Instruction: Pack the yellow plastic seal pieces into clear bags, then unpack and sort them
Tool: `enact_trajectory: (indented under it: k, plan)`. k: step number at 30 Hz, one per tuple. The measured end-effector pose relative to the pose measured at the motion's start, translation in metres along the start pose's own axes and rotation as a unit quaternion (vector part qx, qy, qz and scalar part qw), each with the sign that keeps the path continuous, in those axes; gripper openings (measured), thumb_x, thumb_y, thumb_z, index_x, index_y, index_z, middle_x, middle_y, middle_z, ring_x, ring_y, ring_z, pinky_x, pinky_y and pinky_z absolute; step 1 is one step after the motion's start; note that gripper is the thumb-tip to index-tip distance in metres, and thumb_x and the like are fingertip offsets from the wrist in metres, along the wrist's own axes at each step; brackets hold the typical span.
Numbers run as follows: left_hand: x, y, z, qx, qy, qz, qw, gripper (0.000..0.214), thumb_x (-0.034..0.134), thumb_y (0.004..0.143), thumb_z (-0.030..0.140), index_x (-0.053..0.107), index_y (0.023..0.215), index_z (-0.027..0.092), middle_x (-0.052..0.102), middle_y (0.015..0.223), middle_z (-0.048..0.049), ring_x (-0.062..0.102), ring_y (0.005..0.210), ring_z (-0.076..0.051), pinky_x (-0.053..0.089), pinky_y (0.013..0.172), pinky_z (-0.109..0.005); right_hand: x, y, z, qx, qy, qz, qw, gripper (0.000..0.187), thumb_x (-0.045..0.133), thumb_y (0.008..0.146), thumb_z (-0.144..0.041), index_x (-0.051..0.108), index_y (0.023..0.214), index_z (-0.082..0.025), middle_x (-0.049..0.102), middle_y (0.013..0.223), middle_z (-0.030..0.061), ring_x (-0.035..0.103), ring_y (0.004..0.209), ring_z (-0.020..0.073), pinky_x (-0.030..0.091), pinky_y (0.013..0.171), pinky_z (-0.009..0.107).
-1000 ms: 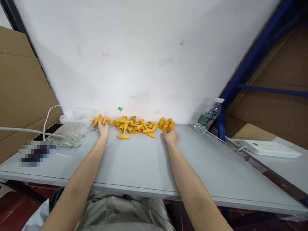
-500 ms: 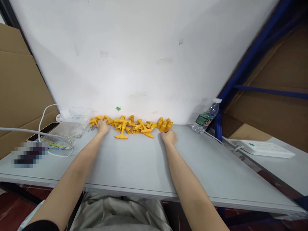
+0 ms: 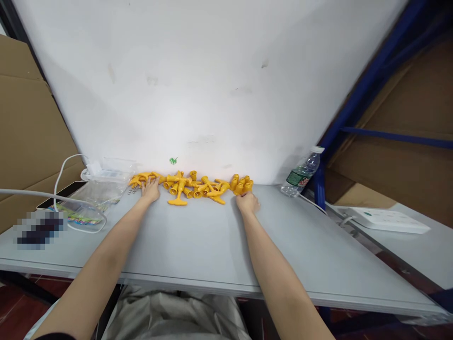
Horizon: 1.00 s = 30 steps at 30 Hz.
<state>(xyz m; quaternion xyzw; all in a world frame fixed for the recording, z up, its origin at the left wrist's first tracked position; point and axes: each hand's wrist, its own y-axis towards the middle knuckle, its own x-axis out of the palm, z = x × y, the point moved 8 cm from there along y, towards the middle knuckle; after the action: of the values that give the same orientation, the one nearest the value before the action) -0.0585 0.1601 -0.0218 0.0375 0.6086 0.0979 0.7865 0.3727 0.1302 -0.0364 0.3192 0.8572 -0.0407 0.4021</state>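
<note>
My left hand (image 3: 151, 190) reaches to the left end of a row of yellow plastic parts, its fingers apart and touching the yellow T-shaped handles (image 3: 144, 177). Small metal screws (image 3: 133, 190) lie just left of it. In the middle, hollow yellow cone-shaped pieces (image 3: 173, 190) and more handles are heaped loosely, one T-shaped handle (image 3: 177, 202) lying nearest me. My right hand (image 3: 248, 203) rests on the table at the front of a cluster of upright yellow cones (image 3: 247, 181). Its fingers are curled together, and whatever is in them is hidden.
A white panel (image 3: 212, 94) rises behind the parts. On the right, a clear plastic bottle (image 3: 302, 172) leans near a blue post, with a white power strip (image 3: 389, 220) beyond. Plastic bags (image 3: 102, 189), white cables and a tablet-like device (image 3: 60, 196) lie at left.
My left hand's fingers have spread a little over the handles, which are bunched closer together. The right hand stays by the upright cones. The view has shifted slightly.
</note>
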Motion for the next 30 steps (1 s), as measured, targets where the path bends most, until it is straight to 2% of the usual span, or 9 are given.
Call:
enact_trajectory:
  k: [5, 9, 14, 18, 22, 24, 26, 28, 30]
  plan:
    - [0.001, 0.004, -0.01, 0.034, -0.002, 0.003, 0.999, 0.077, 0.044, 0.072, 0.003, 0.034, 0.148, 0.01, 0.038, 0.152, -0.0157, 0.021, 0.147, -0.027, 0.019, 0.12, -0.048, 0.002, 0.004, 0.004, -0.001, 0.034, 0.03, 0.999, 0.006, 0.063, 0.074, -0.015, 0.065, 0.08, -0.015, 0.066, 0.091, 0.0149, 0.058, 0.102, 0.0343, 0.039, 0.091, 0.056]
    - [-0.003, 0.006, -0.018, 0.085, -0.042, 0.0, 0.995, 0.075, 0.044, 0.07, 0.003, 0.043, 0.144, 0.012, 0.043, 0.15, -0.011, 0.027, 0.145, -0.024, 0.027, 0.118, -0.038, 0.004, 0.006, 0.006, 0.001, 0.044, 0.033, 0.998, 0.003, 0.062, 0.072, -0.015, 0.062, 0.075, -0.016, 0.066, 0.09, 0.0149, 0.058, 0.1, 0.0349, 0.038, 0.089, 0.057]
    - [-0.013, 0.004, -0.026, 0.115, -0.063, 0.017, 0.991, 0.069, 0.047, 0.07, 0.007, 0.05, 0.138, 0.015, 0.049, 0.146, -0.0107, 0.038, 0.14, -0.023, 0.03, 0.115, -0.037, 0.005, 0.007, 0.007, 0.0, 0.029, 0.035, 0.999, 0.006, 0.06, 0.073, -0.016, 0.063, 0.078, -0.017, 0.066, 0.092, 0.0142, 0.059, 0.099, 0.0337, 0.039, 0.089, 0.055]
    - [-0.03, -0.008, -0.005, 0.149, -0.053, 0.075, 0.985, 0.053, 0.048, 0.076, 0.015, 0.055, 0.129, 0.013, 0.052, 0.141, -0.0146, 0.045, 0.133, -0.027, 0.034, 0.11, -0.042, 0.004, 0.006, 0.005, -0.003, 0.012, 0.033, 0.999, 0.008, 0.06, 0.075, -0.02, 0.065, 0.08, -0.016, 0.067, 0.093, 0.0149, 0.059, 0.099, 0.0329, 0.039, 0.089, 0.053]
    - [-0.043, -0.027, 0.039, 0.163, -0.043, 0.111, 0.979, 0.028, 0.044, 0.086, 0.029, 0.067, 0.095, 0.016, 0.07, 0.103, -0.0122, 0.062, 0.104, -0.026, 0.041, 0.097, -0.041, 0.002, 0.002, 0.002, -0.007, -0.009, 0.029, 1.0, 0.013, 0.057, 0.077, -0.019, 0.064, 0.087, -0.015, 0.067, 0.096, 0.0153, 0.059, 0.1, 0.0315, 0.039, 0.089, 0.052]
    - [-0.038, -0.035, 0.063, 0.157, -0.033, 0.066, 0.985, 0.028, 0.046, 0.087, 0.037, 0.067, 0.08, 0.019, 0.071, 0.088, -0.0082, 0.065, 0.091, -0.024, 0.041, 0.096, -0.041, 0.001, 0.0, 0.001, -0.006, -0.01, 0.034, 0.999, 0.013, 0.054, 0.078, -0.017, 0.062, 0.089, -0.015, 0.066, 0.097, 0.015, 0.059, 0.099, 0.0306, 0.039, 0.089, 0.052]
    - [-0.028, -0.041, 0.079, 0.117, -0.008, -0.006, 0.993, 0.031, 0.051, 0.083, 0.043, 0.065, 0.07, 0.02, 0.071, 0.079, -0.007, 0.066, 0.087, -0.026, 0.041, 0.095, -0.042, -0.002, -0.003, 0.0, -0.009, 0.006, 0.05, 0.999, 0.012, 0.052, 0.078, -0.017, 0.061, 0.086, -0.016, 0.065, 0.095, 0.0137, 0.059, 0.095, 0.0293, 0.039, 0.087, 0.052]
    - [-0.018, -0.047, 0.087, 0.069, 0.015, -0.076, 0.995, 0.026, 0.054, 0.079, 0.04, 0.066, 0.069, 0.019, 0.072, 0.077, -0.0092, 0.067, 0.089, -0.028, 0.044, 0.089, -0.04, -0.007, -0.006, -0.005, -0.023, 0.031, 0.075, 0.996, 0.009, 0.05, 0.078, -0.018, 0.058, 0.082, -0.017, 0.064, 0.091, 0.0121, 0.058, 0.09, 0.0276, 0.04, 0.085, 0.051]
    - [-0.015, -0.051, 0.089, 0.025, 0.015, -0.114, 0.993, 0.02, 0.056, 0.076, 0.035, 0.068, 0.077, 0.018, 0.072, 0.081, -0.0111, 0.067, 0.092, -0.029, 0.046, 0.086, -0.038, -0.013, -0.01, -0.014, -0.059, 0.048, 0.098, 0.992, 0.008, 0.048, 0.079, -0.02, 0.056, 0.079, -0.018, 0.063, 0.088, 0.0113, 0.057, 0.086, 0.0264, 0.04, 0.083, 0.049]
